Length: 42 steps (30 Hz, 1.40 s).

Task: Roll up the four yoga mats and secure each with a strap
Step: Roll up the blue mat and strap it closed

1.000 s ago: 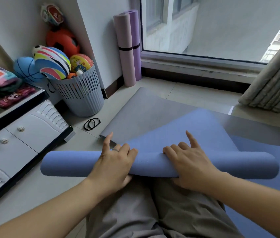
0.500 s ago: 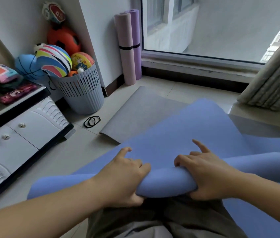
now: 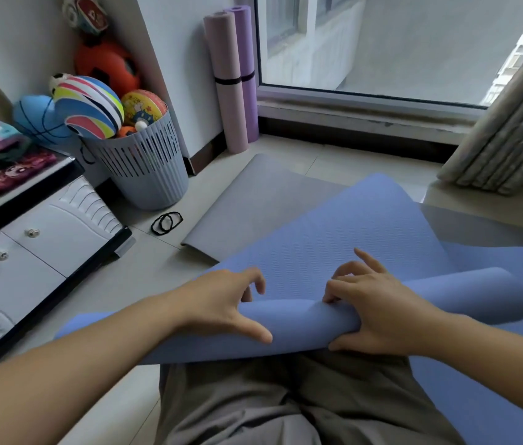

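Head view, blue yoga mat [image 3: 302, 319]: part-rolled across the lap, with its loose sheet lying ahead over the grey mat [image 3: 260, 200].
Left hand [image 3: 221, 303]: fingers curled over the roll's top, thumb spread on the near side.
Right hand [image 3: 379, 313]: clamps the roll, thumb underneath, forefinger lifted.
Doing it well: tuck tight and roll both ends evenly (the left end looks slacker).
Straps [image 3: 167, 223]: on the floor beside the basket [image 3: 144, 168].
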{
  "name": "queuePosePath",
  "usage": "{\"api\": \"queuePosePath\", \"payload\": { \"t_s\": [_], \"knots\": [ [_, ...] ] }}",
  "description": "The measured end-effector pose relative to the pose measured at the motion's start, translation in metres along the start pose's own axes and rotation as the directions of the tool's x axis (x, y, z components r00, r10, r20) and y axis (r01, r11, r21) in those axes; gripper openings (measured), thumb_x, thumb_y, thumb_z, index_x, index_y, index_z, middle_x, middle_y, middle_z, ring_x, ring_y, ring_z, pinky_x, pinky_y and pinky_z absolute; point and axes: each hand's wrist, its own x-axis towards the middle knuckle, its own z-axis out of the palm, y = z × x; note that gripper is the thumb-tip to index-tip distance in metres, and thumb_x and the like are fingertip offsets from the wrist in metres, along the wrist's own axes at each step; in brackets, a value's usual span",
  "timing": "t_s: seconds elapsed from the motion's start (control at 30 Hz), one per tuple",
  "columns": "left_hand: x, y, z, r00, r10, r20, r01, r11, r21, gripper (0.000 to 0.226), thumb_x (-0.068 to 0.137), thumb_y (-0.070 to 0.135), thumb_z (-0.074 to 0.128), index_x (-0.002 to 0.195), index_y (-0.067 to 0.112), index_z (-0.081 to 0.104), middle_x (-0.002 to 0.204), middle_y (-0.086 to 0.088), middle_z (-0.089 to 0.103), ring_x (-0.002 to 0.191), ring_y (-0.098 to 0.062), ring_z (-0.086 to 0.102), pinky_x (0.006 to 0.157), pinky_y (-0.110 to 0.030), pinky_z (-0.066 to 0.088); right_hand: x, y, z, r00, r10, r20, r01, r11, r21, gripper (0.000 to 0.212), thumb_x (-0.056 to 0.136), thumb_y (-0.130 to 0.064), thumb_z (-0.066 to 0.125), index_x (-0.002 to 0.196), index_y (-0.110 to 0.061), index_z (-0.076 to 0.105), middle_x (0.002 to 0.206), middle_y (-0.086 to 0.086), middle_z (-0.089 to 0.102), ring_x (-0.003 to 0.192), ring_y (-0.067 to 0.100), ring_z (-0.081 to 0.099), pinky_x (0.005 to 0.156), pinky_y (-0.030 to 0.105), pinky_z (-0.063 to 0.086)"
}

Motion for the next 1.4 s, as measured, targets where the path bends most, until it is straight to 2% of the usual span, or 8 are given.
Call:
{"api": "queuePosePath", "payload": {
  "t_s": [0.13,0.27,0.37,0.6,0.8,1.07,1.23,1.4],
  "knots": [
    [-0.002,0.007,0.009,0.985,0.12,-0.124,-0.047,0.877,0.478,0.043,0.091,0.062,0.039,0.115,0.026,0.036,0.097,0.001,0.065,0.094,-0.023,0.059,0.116,-0.036,0.018,0.01,0.006,-0.009,0.992,0.06,0.11,-0.067,0.996,0.062,0.048,0.067,-0.067,0.068,0.104,-0.036,0.06,0.094,-0.023,0.056,0.113,-0.002,0.04,0.118,0.035,-0.003],
    [-0.016,0.008,0.037,0.886,0.261,-0.384,0.055,0.762,0.646,0.053,0.07,0.064,0.056,0.1,0.02,0.056,0.082,-0.007,0.066,0.076,-0.027,0.067,0.092,-0.068,0.042,0.015,0.006,-0.007,0.988,0.052,0.144,-0.061,0.996,0.06,0.061,0.061,-0.077,0.05,0.107,-0.037,0.06,0.093,-0.02,0.06,0.106,-0.001,0.041,0.119,0.038,-0.002],
    [-0.016,0.013,0.047,0.904,0.198,-0.379,0.114,0.743,0.659,0.076,0.033,0.053,0.088,0.093,0.012,0.067,0.081,-0.013,0.058,0.073,-0.031,0.061,0.097,-0.066,0.027,0.017,0.006,-0.01,0.985,0.073,0.154,-0.08,0.996,0.04,0.073,0.058,-0.079,0.041,0.114,-0.036,0.06,0.091,-0.013,0.059,0.108,0.002,0.038,0.119,0.04,-0.001],
    [-0.011,0.01,0.041,0.891,0.25,-0.378,0.09,0.719,0.689,0.043,0.041,0.04,0.08,0.072,0.016,0.062,0.062,-0.003,0.047,0.053,-0.023,0.05,0.102,-0.063,0.019,-0.012,-0.011,0.03,0.978,-0.048,-0.202,-0.001,0.971,-0.237,0.075,0.06,-0.061,0.072,0.111,-0.014,0.043,0.115,0.012,0.056,0.094,0.031,0.059,0.107,0.057,0.019],
    [-0.003,0.012,0.015,0.967,0.087,-0.238,0.056,0.842,0.536,0.048,0.083,0.049,0.054,0.125,0.026,0.048,0.106,0.004,0.053,0.109,-0.016,0.052,0.11,-0.053,-0.021,-0.008,-0.014,0.049,0.912,0.002,-0.409,-0.095,0.974,-0.207,0.043,0.074,-0.04,0.062,0.105,-0.016,0.046,0.102,0.007,0.053,0.091,0.03,0.059,0.107,0.066,0.019],
    [-0.002,0.023,0.071,0.864,0.088,-0.496,0.251,0.778,0.576,0.059,0.069,0.02,0.056,0.123,0.005,0.038,0.108,-0.025,0.063,0.108,-0.045,0.059,0.108,-0.066,-0.016,-0.003,-0.015,0.046,0.919,0.117,-0.376,-0.164,0.982,-0.098,0.037,0.071,-0.043,0.059,0.101,-0.025,0.049,0.094,-0.005,0.059,0.095,0.024,0.059,0.111,0.062,0.015],
    [0.001,0.008,0.077,0.793,0.143,-0.592,0.231,0.829,0.51,0.065,0.063,0.023,0.073,0.122,0.021,0.047,0.121,-0.007,0.061,0.118,-0.032,0.053,0.105,-0.074,0.004,0.001,-0.011,0.043,0.929,0.125,-0.35,-0.17,0.98,-0.102,0.038,0.069,-0.046,0.062,0.099,-0.025,0.053,0.089,-0.006,0.059,0.091,0.022,0.058,0.11,0.062,0.016],
    [0.009,0.01,0.069,0.762,0.088,-0.641,0.264,0.862,0.432,0.08,0.044,0.024,0.088,0.115,0.023,0.053,0.101,-0.003,0.059,0.084,-0.028,0.061,0.106,-0.068,0.013,0.012,-0.002,0.03,0.965,0.116,-0.236,-0.153,0.978,-0.141,0.043,0.073,-0.057,0.055,0.101,-0.025,0.056,0.082,-0.008,0.065,0.083,0.02,0.064,0.112,0.057,0.01]
  ]
}}
